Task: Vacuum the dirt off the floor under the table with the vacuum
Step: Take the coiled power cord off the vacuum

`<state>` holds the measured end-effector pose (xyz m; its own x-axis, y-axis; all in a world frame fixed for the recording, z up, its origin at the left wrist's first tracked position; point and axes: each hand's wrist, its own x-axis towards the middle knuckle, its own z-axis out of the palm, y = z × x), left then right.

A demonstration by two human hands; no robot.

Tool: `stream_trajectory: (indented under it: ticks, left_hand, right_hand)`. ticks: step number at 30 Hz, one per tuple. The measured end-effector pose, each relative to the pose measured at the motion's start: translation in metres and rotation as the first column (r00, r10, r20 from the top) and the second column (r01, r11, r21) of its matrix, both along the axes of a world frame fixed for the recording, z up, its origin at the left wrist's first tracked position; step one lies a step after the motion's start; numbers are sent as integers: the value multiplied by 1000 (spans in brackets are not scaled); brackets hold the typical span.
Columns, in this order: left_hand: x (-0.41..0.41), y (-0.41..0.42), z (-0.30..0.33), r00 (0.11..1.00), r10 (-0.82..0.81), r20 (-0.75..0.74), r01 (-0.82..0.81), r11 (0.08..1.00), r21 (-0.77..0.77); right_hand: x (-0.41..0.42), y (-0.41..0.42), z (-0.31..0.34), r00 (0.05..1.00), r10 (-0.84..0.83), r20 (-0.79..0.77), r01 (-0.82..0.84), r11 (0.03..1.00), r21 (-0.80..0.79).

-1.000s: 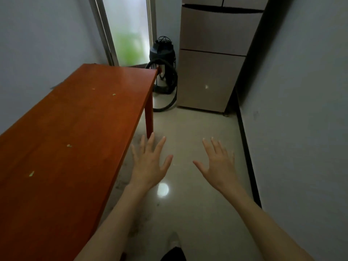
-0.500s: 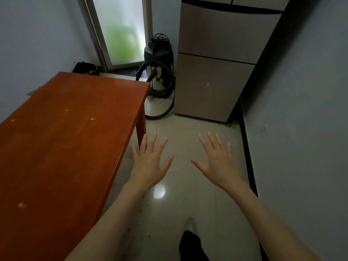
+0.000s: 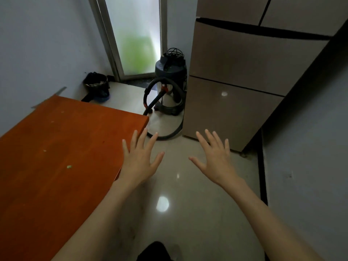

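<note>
**Vacuum parked by the fridge, both hands free**

Vacuum [image 3: 170, 85] is what I pick out first in the head view: a drum-shaped canister with a dark domed top and a shiny metal barrel, standing upright at the far end of the room, just beside the fridge [image 3: 237, 85] on its left. Its black ribbed hose [image 3: 165, 134] loops out from the body and curls down across the floor [image 3: 188, 213] in front of it.

My left hand [image 3: 140, 159] hangs in the air over the near right edge of the table [image 3: 62, 166], fingers spread and straight, gripping nothing. My right hand [image 3: 216, 159] hovers over the floor near the fridge's lower corner, likewise splayed and released. Both are well apart from the vacuum.

The table is a flat orange-brown wooden slab with a visible grain, speckled with a few pale green crumbs [image 3: 69, 166]. The floor is glossy pale tile, throwing back round light spots. The fridge has smooth beige panels split by dark seams. A dark bin [image 3: 97, 85] sits in the far left corner, below a frosted glass door [image 3: 137, 34].
</note>
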<state>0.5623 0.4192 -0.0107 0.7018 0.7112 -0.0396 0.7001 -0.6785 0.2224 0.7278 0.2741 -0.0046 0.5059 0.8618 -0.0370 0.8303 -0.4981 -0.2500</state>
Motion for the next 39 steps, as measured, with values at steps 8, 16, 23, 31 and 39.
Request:
stream_trajectory:
  ticks: [8, 16, 23, 31, 39]
  left_hand:
    - [86, 90, -26, 997, 73, -26, -75, 996, -56]
    - [200, 236, -26, 990, 135, 37, -133, 990, -50]
    - [296, 335, -14, 990, 129, 51, -127, 991, -45]
    - [353, 450, -42, 966, 259, -17, -259, 958, -125]
    - [407, 559, -21, 928, 367, 58, -363, 929, -68]
  right_hand:
    - [102, 103, -13, 997, 72, -15, -73, 997, -34]
    - [209, 259, -5, 986, 162, -27, -162, 987, 2]
    - [295, 360, 0, 979, 201, -36, -200, 979, 26]
    - [363, 516, -19, 933, 354, -61, -354, 935, 9]
    - [409, 653, -10, 935, 350, -62, -345, 936, 76]
